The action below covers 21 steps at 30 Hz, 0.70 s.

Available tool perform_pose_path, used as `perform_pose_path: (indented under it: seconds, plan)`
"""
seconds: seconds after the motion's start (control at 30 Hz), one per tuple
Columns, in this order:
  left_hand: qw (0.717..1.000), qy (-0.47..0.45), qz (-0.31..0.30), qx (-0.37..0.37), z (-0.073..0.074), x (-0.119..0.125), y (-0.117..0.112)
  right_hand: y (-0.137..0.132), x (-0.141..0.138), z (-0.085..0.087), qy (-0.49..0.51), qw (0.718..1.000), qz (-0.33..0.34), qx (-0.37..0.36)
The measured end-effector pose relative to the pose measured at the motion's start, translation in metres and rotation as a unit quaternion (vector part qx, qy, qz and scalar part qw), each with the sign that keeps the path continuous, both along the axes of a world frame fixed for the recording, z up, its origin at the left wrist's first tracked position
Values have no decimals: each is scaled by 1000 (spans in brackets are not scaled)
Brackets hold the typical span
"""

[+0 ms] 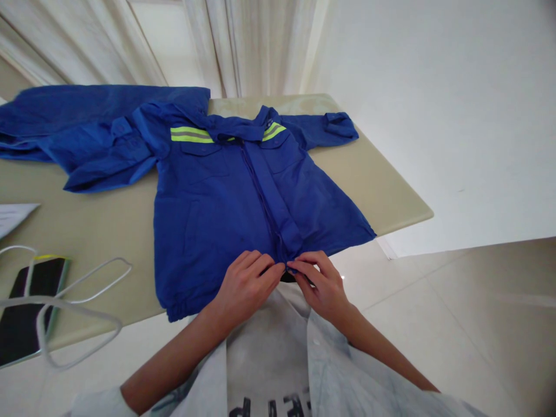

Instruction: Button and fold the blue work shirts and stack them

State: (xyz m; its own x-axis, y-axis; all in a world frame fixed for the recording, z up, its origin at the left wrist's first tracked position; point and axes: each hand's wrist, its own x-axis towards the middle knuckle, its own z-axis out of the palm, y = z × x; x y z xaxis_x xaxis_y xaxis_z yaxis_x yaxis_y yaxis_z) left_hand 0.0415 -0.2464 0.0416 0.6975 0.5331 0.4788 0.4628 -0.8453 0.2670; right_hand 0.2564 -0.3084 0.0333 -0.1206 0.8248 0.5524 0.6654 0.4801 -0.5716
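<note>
A blue work jacket (226,197) with yellow-grey reflective stripes lies front-up on a beige table (377,185), sleeves spread to both sides. Its front closure runs down the middle to the hem at the near edge. My left hand (247,281) pinches the hem just left of the closure's bottom end. My right hand (319,281) pinches the hem just right of it, fingertips nearly meeting the left hand's. Both hands have their fingers closed on the fabric.
More blue cloth (87,110) is piled at the table's far left. A dark phone (30,307) and a white cable (82,289) lie at the near left edge, with a paper (13,217) behind them. White curtains hang behind the table; pale floor lies to the right.
</note>
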Motion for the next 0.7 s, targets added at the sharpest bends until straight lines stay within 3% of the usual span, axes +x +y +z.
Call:
perform_pose_path:
  seconds: [0.4, 0.6, 0.7]
  plan:
    - [996, 70, -4, 54, 13, 4, 17, 22, -4, 10, -90, 994, 3, 55]
    - [994, 39, 49, 92, 26, 3, 44, 58, -12, 21, -117, 990, -22, 77]
    - [991, 44, 60, 113, 31, -1, 57, 77, -18, 26, -134, 990, -18, 52]
